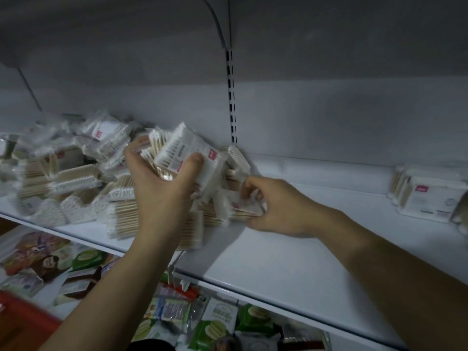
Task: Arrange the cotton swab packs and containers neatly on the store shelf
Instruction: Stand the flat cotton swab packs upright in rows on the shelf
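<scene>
A person's two bare forearms reach up to a white store shelf (pixel 291 249) seen from just below, in dim light. The left hand (pixel 162 183) is raised above the shelf, its grip wrapped around a stack of cotton swab packs (pixel 187 150): the thumb presses on the near face, the fingers curl around the far left side, and the packs tilt up to the right. The right hand (pixel 276 209) rests low on the shelf just right of centre, its grip pinching a single swab pack (pixel 243 207) that lies at the right edge of a heap of swab packs (pixel 76 173). That heap covers the left half of the shelf in a loose jumble, with wooden sticks and white cotton tips pointing every way, some packs hanging over the front edge. Well apart, at the far right of the same shelf, a small group of upright swab packs (pixel 428 198) stands near the back panel. A slotted metal upright (pixel 231 97) runs down the back wall behind the hands. On the lower shelf, colourful packets (pixel 217 323), several of them green, lie in disorder.
</scene>
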Available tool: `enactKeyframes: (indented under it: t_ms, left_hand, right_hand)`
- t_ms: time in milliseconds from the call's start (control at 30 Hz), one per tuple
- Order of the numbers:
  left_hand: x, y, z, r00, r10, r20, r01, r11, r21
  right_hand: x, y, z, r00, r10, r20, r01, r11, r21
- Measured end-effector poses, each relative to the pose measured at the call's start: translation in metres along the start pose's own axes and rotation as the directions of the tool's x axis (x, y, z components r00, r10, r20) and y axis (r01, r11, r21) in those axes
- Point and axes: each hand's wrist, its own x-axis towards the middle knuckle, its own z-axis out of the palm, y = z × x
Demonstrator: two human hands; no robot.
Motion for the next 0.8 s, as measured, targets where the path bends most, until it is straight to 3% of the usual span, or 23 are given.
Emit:
enactKeyframes:
  t_ms: [100, 167, 233, 367, 500, 700, 800]
  left_hand:
    - [0.003, -0.004, -0.002, 0.999, 0.022, -0.046, -0.022, 1.000, -0.004]
    - [0.006, -0.006, -0.003, 0.997, 0.037, -0.066, -0.036, 0.999, 0.004]
    - [0.007, -0.008, -0.002, 0.998, 0.046, -0.052, -0.045, 0.999, 0.015]
    - [-0.003, -0.007, 0.009, 0.999, 0.036, 0.029, -0.036, 0.999, 0.021]
    - [-0.004, 0.004, 0.009, 0.991, -0.063, 0.115, 0.074, 0.993, -0.091]
    - [-0.003, 0.012, 0.001, 0.979, -0.127, 0.158, 0.159, 0.964, -0.214]
    - [0.005, 0.013, -0.016, 0.995, -0.078, 0.056, 0.087, 0.979, -0.186]
  right_hand:
    - [0.002, -0.005, -0.011, 0.984, 0.101, -0.146, -0.050, 0.947, 0.317]
    - [0.004, -0.012, -0.023, 0.964, 0.127, -0.235, 0.007, 0.867, 0.497]
    - [0.002, -0.029, -0.031, 0.951, 0.070, -0.302, 0.100, 0.853, 0.511]
    - [-0.003, -0.069, -0.022, 0.953, -0.030, -0.303, 0.184, 0.849, 0.495]
    - [0.001, -0.075, -0.015, 0.926, -0.045, -0.374, 0.221, 0.869, 0.443]
    - [0.004, -0.085, -0.015, 0.947, -0.165, -0.275, 0.297, 0.774, 0.559]
    - [0.013, -0.093, -0.005, 0.951, 0.017, -0.309, 0.223, 0.656, 0.721]
